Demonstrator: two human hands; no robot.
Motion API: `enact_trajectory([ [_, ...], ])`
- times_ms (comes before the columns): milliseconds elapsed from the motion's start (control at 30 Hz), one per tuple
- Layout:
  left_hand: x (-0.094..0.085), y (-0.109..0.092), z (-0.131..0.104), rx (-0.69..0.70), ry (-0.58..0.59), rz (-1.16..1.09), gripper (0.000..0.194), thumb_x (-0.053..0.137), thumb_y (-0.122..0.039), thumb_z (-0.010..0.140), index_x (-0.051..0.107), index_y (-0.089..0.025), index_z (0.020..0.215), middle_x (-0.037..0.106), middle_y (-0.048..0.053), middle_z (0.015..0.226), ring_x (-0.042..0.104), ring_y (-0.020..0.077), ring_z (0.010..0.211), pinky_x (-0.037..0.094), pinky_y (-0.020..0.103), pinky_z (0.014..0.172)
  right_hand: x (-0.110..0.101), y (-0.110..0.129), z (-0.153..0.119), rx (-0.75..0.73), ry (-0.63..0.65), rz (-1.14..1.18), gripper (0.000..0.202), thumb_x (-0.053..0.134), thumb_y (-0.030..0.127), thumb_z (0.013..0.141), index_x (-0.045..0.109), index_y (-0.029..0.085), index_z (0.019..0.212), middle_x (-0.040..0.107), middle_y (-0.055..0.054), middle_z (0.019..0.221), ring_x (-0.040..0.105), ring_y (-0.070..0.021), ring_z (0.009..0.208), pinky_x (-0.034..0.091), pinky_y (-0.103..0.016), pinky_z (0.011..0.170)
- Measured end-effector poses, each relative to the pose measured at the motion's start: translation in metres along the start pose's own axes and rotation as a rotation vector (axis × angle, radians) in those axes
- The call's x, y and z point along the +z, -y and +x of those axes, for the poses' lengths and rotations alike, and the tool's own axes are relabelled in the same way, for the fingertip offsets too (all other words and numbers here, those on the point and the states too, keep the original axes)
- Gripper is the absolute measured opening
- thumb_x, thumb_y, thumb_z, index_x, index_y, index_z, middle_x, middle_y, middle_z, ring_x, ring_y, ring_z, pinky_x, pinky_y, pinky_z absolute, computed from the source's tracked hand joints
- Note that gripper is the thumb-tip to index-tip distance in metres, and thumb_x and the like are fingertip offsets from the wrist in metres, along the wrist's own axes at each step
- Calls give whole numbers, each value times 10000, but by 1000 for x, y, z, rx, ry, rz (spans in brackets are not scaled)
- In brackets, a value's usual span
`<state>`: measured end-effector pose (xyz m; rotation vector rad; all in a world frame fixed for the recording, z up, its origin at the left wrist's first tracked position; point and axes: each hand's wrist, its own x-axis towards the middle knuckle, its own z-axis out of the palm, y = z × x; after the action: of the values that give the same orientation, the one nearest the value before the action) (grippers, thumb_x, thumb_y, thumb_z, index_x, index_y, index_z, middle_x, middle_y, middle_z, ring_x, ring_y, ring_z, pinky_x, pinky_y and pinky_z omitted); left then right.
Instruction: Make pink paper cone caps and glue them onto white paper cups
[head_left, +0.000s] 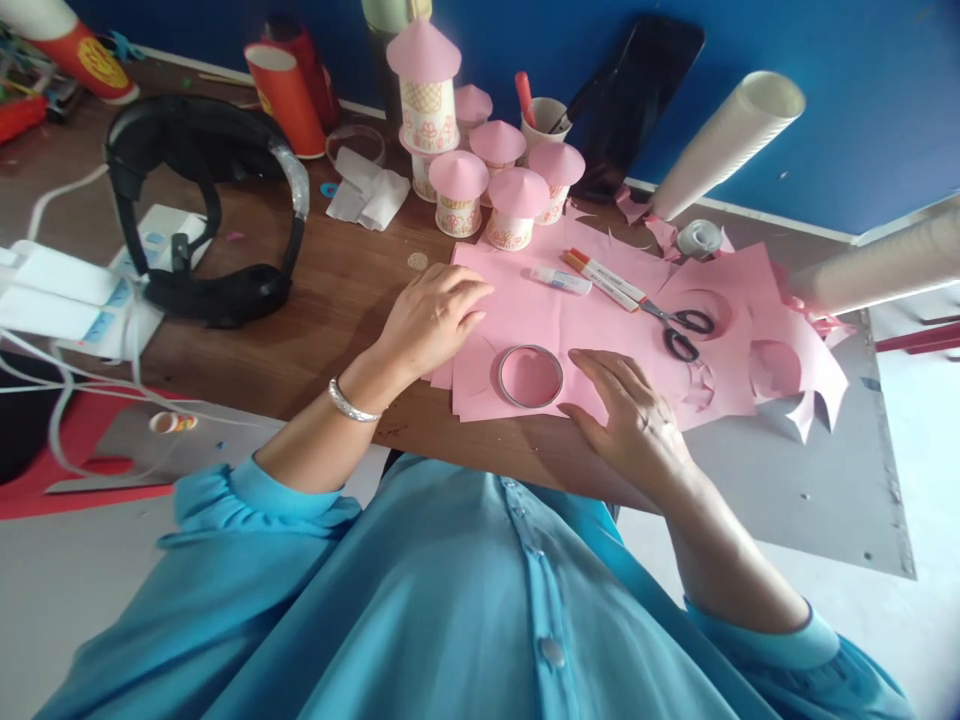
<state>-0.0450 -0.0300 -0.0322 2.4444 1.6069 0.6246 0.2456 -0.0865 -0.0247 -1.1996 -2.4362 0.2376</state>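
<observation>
My left hand (435, 315) rests at the left edge of the pink paper sheets (502, 310), fingers loosely stretched and holding nothing. On the right, my right hand (634, 415) hovers over or lies on the paper with its fingers apart, also without anything in it. Between the two hands a thin round ring (502, 380), perhaps a roll of tape, lies flat on the pink paper. Above it lie a white glue stick (561, 280), two orange-capped markers (604, 281) and black-handled scissors (679, 325).
Paper-cup towers with pink cone roofs (457, 178) stand behind the sheets. At left are a black head strap (214, 290) and a power strip (142, 270) with cables. White paper tubes (720, 145), a tape roll (699, 238) and cut pink scraps (806, 350) are at right.
</observation>
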Motion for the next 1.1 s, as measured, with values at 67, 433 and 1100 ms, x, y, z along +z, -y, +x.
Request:
enact_trajectory([
  [67,-6,-9,1,57,3,-54,322,601,-229,988,668,-202,1301,683,105,1331,616,286,1243,522,465,1062,-6,-2,1,-5,-11,-6,469,630,285,997,544,213,1452,681,-160,1333,639,-343,1233,586,-526,1004],
  [433,0,-42,13,372,345,-203,567,787,-358,880,604,-208,1395,618,122,1486,551,305,1400,480,491,1164,-27,-14,1,-23,-43,-66,301,605,238,1009,654,186,1301,732,-138,1243,683,-311,1136,589,-462,931],
  [1100,37,-20,92,93,91,241,237,644,-217,953,726,-169,1170,694,145,1160,652,323,1120,576,427,886,27,-56,111,138,70,-289,372,368,131,1066,707,122,1219,706,-192,1218,585,-317,1159,490,-409,872],
])
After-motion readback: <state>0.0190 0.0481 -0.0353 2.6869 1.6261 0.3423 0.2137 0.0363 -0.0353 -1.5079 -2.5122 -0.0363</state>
